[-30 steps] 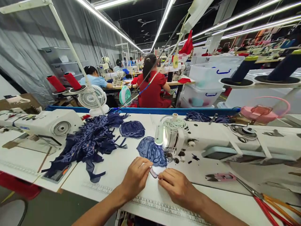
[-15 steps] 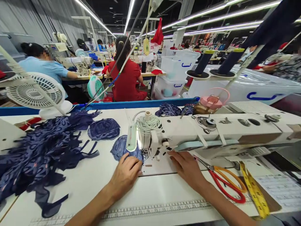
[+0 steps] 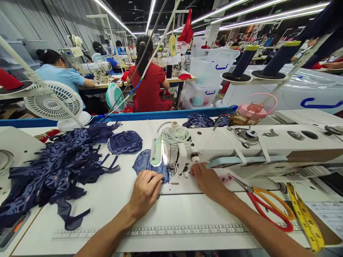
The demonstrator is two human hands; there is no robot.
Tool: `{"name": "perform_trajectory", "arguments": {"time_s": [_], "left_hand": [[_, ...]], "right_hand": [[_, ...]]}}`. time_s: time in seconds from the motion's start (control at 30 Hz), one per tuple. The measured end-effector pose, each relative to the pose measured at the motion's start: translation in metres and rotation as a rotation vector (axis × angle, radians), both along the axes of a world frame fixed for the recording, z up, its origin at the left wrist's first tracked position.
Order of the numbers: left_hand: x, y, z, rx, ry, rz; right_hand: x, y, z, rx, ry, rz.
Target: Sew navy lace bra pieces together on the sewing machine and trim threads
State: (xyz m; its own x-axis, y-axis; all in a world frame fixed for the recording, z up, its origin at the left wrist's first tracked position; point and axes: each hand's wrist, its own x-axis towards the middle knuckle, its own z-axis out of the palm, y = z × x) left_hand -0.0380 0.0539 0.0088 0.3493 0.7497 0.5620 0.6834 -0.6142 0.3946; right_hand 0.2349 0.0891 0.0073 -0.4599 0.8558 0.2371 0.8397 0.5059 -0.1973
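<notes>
A dark blue lace fabric piece (image 3: 146, 160) lies flat at the needle end of the white sewing machine (image 3: 174, 157). My left hand (image 3: 146, 187) rests on the near edge of this piece, fingers bent and pressed together on it. Right of the needle, my right hand (image 3: 205, 178) reaches in close under the machine arm. Its fingers are drawn together at the tips, and whatever is between them is too small or hidden to make out. A second dark blue piece (image 3: 125, 142) lies just behind and to the left.
A heap of navy fabric pieces with straps (image 3: 61, 164) covers the table's left side. Orange-and-red scissors (image 3: 268, 203) and a yellow tape measure (image 3: 305, 217) lie at right. A white fan (image 3: 55, 101) stands behind the heap. Two co-workers sit ahead at other machines.
The whole view has shifted, with the table appearing further right. My right hand's fingertips have drawn in closer together beside the needle area. My left hand stays on the fabric piece.
</notes>
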Motion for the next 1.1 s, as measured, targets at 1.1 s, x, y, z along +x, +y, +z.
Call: {"name": "perform_trajectory", "arguments": {"time_s": [1.1], "left_hand": [[0.026, 0.011, 0.006, -0.627, -0.083, 0.180]], "right_hand": [[-0.047, -0.024, -0.001, 0.234, 0.116, 0.343]]}}
